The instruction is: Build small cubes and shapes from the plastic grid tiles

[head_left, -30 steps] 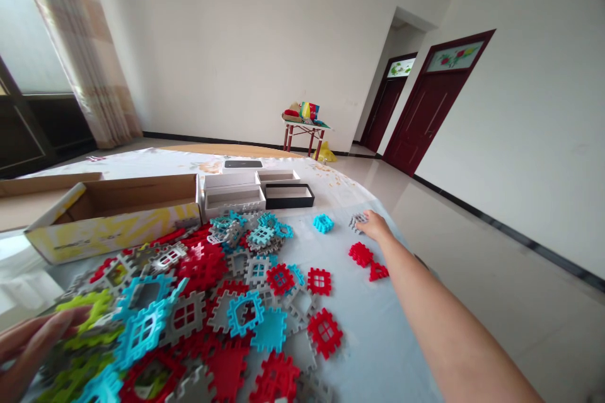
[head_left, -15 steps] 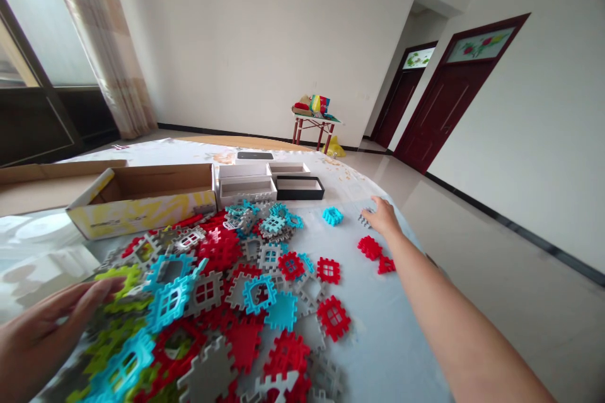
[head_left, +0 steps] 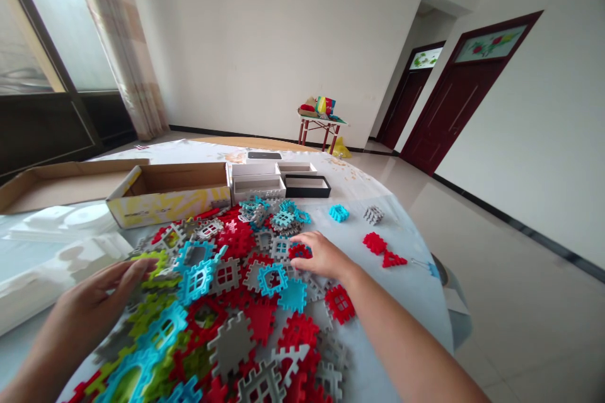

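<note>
Red window tile (head_left: 346,315), turquoise square (head_left: 292,296), grey stack (head_left: 373,215); box (head_left: 170,208) white, apparently streaked yellow.

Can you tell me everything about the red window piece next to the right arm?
The red window piece is roughly square, with toothy notches round its edge and a cross in the middle making four holes. It looks like plastic. It lies flat and slightly turned on the pale blue tablecloth, at the right side of the pile. Its left edge meets a grey piece; which is on top is unclear. Nothing grips it.
</note>
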A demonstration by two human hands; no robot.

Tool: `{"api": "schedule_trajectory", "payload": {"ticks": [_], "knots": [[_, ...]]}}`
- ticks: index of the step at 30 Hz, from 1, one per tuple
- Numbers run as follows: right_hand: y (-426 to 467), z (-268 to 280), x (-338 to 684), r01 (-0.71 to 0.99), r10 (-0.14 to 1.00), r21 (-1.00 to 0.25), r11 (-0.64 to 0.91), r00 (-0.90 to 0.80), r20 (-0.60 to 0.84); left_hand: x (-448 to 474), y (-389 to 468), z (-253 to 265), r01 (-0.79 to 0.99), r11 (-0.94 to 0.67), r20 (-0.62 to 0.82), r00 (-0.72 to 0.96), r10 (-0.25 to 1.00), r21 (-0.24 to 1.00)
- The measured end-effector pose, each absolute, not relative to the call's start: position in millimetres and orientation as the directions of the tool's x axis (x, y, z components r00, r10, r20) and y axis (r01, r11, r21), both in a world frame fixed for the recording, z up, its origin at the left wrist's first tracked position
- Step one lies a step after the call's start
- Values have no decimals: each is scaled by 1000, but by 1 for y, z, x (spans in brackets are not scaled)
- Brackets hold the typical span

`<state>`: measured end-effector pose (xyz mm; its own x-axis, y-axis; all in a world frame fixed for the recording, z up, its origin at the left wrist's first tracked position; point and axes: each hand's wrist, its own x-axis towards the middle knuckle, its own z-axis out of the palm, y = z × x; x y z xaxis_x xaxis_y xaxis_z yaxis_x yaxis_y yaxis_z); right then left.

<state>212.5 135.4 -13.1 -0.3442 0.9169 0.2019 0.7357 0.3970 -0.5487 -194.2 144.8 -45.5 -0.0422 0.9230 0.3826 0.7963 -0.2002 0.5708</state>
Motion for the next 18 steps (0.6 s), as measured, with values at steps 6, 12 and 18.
{"api": "schedule_trajectory", "payload": {"ticks": [6,12,18], "knots": [[129,-13,212,793,909,-449,412,-394,138,-187,140,-37,746,-216,350,-25,936,630],[127,-19,226,875,938,-369,313,-225,262,-186,139,-33,744,-221,358,-26,933,631],[119,-19,209,746,874,-464,478,-352,335,-182,138,-29,754,-220,363,-26,931,619]]}}
